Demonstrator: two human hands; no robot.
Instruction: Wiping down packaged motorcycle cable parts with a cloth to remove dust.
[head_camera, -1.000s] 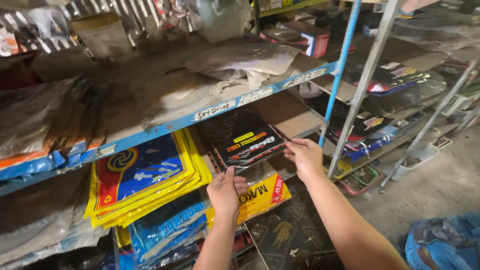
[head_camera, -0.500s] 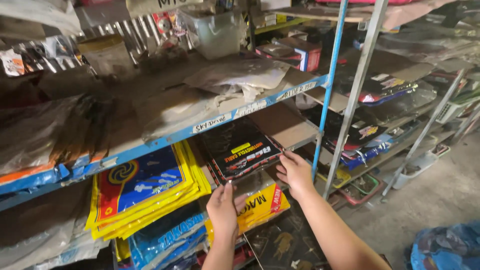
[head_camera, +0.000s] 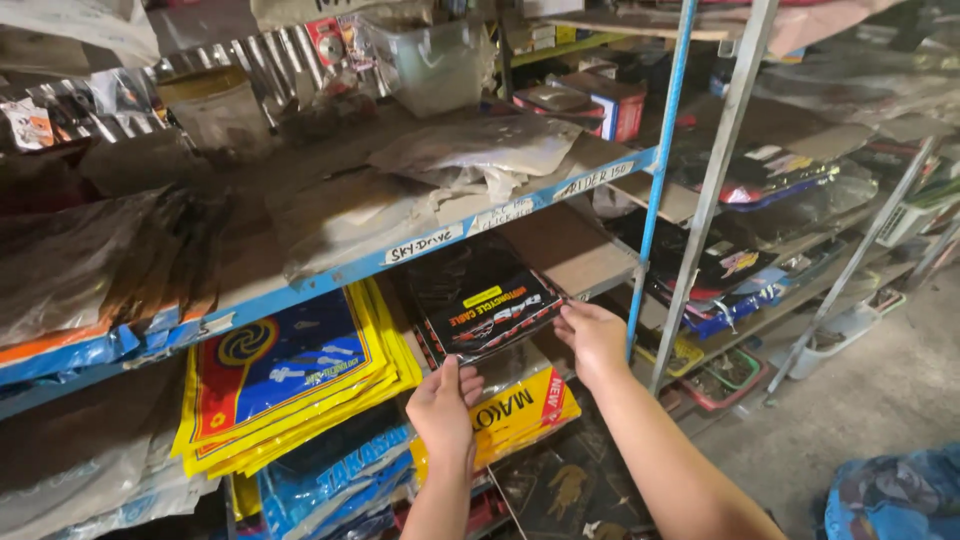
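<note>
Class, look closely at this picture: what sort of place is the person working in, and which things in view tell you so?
Probably a parts shop's stockroom: blue metal shelving with handwritten labels, stacks of flat plastic-wrapped packets like the yellow ones, and a black packet held by the left hand and right hand.

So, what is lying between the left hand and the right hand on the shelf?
In the head view, the black packet spans the gap: the left hand grips its near bottom edge, the right hand its right corner. Below it lies a yellow packet.
</note>
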